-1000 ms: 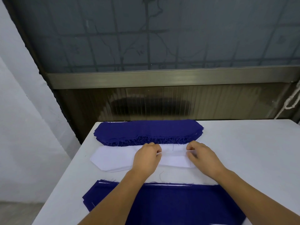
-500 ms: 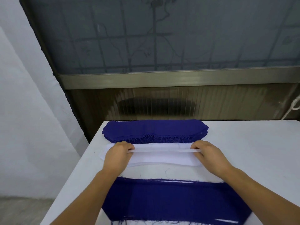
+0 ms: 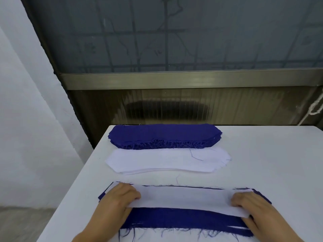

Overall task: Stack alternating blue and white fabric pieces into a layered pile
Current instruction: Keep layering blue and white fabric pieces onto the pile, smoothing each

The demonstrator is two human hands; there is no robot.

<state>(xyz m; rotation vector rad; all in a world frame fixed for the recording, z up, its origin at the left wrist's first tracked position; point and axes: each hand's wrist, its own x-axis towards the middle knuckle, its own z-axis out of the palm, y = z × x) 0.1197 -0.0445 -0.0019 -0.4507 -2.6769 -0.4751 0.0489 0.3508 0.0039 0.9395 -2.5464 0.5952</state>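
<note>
White layer going down

Both hands, left hand [image 3: 120, 198] and right hand [image 3: 248, 205], pinch the white piece [image 3: 185, 198] over the layered pile [image 3: 183, 219] (blue top); next, square its edges.

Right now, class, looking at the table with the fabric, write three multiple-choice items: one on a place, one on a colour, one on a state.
1. Where does the thick stack of dark blue fabric pieces lie?
A. far edge of the white table
B. nearest the person
C. on the floor

2. What colour is the long fabric strip between the hands?
A. blue
B. white
C. grey

3. How is that strip held?
A. left hand only
B. lying free
C. left hand and right hand, one at each end

Answers: 1 A, it lies beyond the white fabric stack; 2 B, pale over the blue layered pile; 3 C, fingers grip both ends.
</note>
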